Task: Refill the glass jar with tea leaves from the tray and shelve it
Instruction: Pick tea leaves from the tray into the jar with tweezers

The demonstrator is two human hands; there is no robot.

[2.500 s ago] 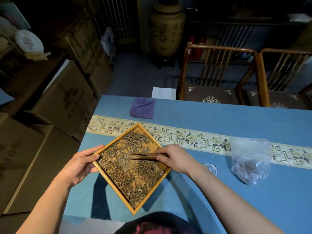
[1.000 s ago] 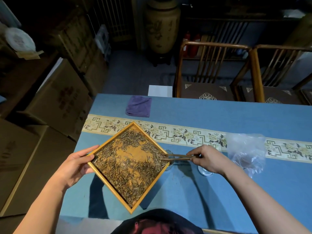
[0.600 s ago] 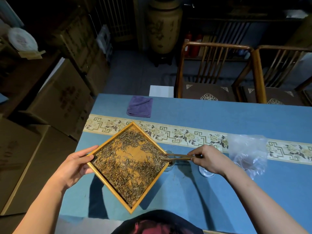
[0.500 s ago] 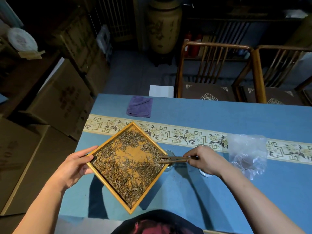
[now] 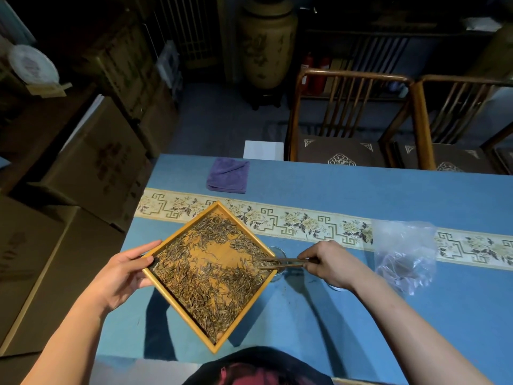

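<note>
So nearest to you, your left hand [image 5: 122, 276] is gripping the left corner of the wooden tray [image 5: 191, 323], thumb on the rim and fingers underneath, holding it up off the blue tablecloth [image 5: 347, 323] and turned like a diamond. Tea leaves [image 5: 200, 276] are spread all over the inside, with a bare patch toward the middle. Your right hand [image 5: 331, 263] is pinched around a pair of wooden tongs [image 5: 283, 263], tips poking into the leaves right at the tray's right corner. The glass jar [image 5: 276, 252] sits on the cloth just under that corner, mostly hidden by the tray, only part of the rim showing. Another bit of round glass [image 5: 337, 287] peeks out below your right wrist, can't tell what it is. To the right there's a crumpled clear plastic bag [image 5: 405, 254] sitting partly on the patterned runner [image 5: 291, 220]. Further back, a folded purple cloth [image 5: 228, 175] near the far edge, then two wooden chairs [image 5: 347, 118] and a big ceramic urn [image 5: 266, 43] behind.
</note>
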